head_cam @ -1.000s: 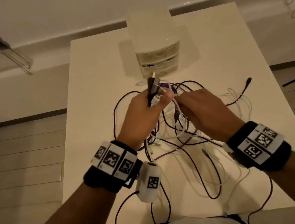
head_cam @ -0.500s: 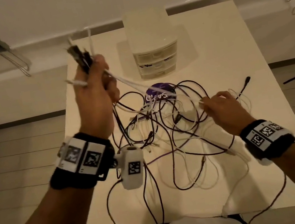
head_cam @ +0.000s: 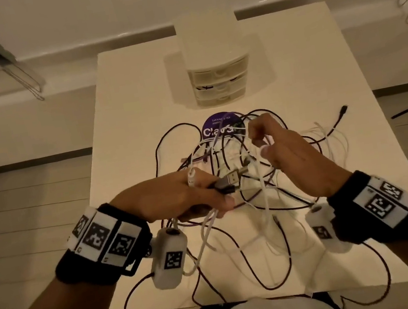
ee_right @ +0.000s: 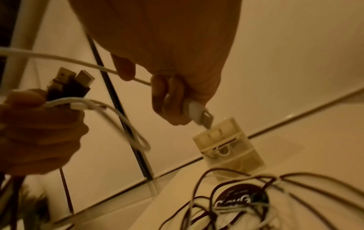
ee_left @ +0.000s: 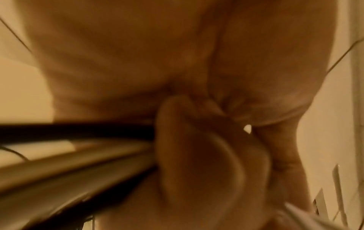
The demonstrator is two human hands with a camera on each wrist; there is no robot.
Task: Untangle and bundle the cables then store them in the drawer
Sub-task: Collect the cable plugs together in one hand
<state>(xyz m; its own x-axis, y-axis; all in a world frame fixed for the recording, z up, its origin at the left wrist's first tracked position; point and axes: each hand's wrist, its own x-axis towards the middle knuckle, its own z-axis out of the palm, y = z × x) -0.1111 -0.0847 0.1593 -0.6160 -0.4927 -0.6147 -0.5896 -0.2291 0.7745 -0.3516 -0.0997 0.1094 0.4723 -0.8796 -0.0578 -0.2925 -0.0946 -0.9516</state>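
A tangle of black, purple and white cables [head_cam: 257, 207] lies spread over the white table [head_cam: 134, 98]. My left hand [head_cam: 215, 195] grips a bunch of cable ends, with USB plugs [head_cam: 230, 180] sticking out to the right. In the right wrist view the same plugs [ee_right: 72, 82] and a white connector show in that hand [ee_right: 39, 124]. My right hand [head_cam: 260, 142] hovers above the tangle and pinches a white USB plug [ee_right: 199, 115] whose cable runs left. The left wrist view shows only curled fingers [ee_left: 197, 147] round blurred cables [ee_left: 78, 155].
A small white three-drawer unit [head_cam: 220, 81] stands at the back middle of the table, all drawers closed. A round purple disc [head_cam: 220, 127] lies under the cables in front of it. Cables hang over the near table edge. Bare tabletop lies left of the tangle.
My left hand has come down from high at the back left to the middle, still gripping the plugs. My right hand has lifted off the tangle and now pinches a white plug.
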